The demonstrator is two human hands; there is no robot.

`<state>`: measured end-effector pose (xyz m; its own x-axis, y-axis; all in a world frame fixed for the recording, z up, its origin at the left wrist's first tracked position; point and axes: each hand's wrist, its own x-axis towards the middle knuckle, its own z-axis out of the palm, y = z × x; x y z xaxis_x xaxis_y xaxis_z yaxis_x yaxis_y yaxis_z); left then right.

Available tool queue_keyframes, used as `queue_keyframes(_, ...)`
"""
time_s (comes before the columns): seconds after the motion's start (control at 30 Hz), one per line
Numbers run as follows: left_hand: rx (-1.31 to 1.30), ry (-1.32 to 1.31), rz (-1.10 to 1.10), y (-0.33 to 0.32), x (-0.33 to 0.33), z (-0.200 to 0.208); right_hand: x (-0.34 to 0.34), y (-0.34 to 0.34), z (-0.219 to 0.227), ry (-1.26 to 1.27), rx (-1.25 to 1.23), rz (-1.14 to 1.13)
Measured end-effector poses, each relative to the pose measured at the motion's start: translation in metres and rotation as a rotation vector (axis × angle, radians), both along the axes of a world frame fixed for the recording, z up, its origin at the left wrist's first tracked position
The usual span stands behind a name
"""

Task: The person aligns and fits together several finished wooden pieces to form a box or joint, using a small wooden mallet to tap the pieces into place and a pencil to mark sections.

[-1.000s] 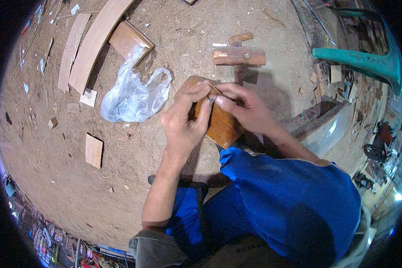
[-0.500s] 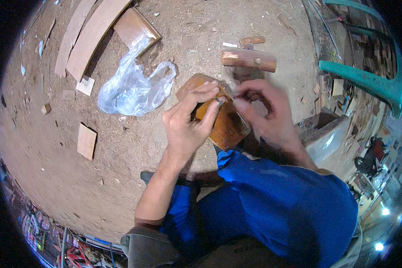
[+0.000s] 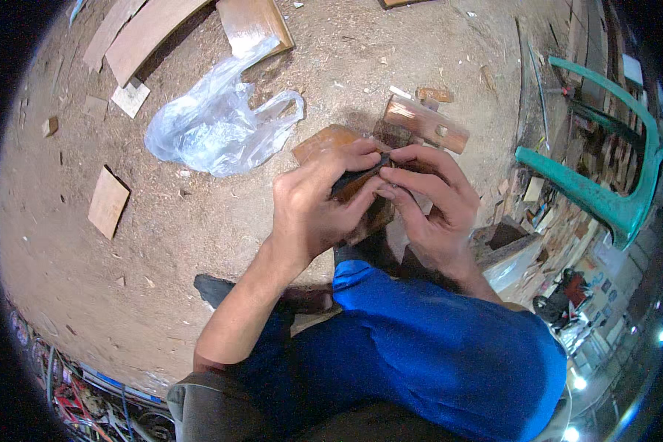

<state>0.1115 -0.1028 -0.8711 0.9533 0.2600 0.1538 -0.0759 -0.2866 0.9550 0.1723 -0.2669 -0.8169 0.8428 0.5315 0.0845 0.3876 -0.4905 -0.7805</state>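
My left hand and my right hand meet in front of me, fingertips nearly touching. Both are closed in a pinch on a small dark strip, whose kind I cannot make out. Below and behind the fingers is a brown varnished wooden piece, mostly covered by my hands. Just beyond my right hand lies a reddish-brown wooden block with a square hole, and beside it a small brown wooden piece.
A clear plastic bag lies on the dirt floor to the left, near a varnished board and long curved planks. A small wooden board lies farther left. At right stand a green plastic chair and scrap wood.
My right hand has come in to meet the left. The dark strip now shows between their fingers, and the wooden piece is more covered. The whole view has shifted slightly.
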Motion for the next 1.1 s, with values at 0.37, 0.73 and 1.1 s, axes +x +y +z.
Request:
queue_keyframes(0.37, -0.205, -0.041, -0.276, 0.008, -0.007, -0.024, -0.005, -0.015, -0.023, -0.084, 0.018, -0.051)
queue_keyframes(0.73, -0.315, -0.034, -0.634, 0.034, 0.011, -0.05, -0.005, -0.021, -0.033, -0.135, 0.024, -0.036)
queue_keyframes(1.1, -0.342, -0.076, -0.764, 0.032, 0.023, -0.073, -0.015, -0.032, -0.043, -0.146, 0.054, -0.079)
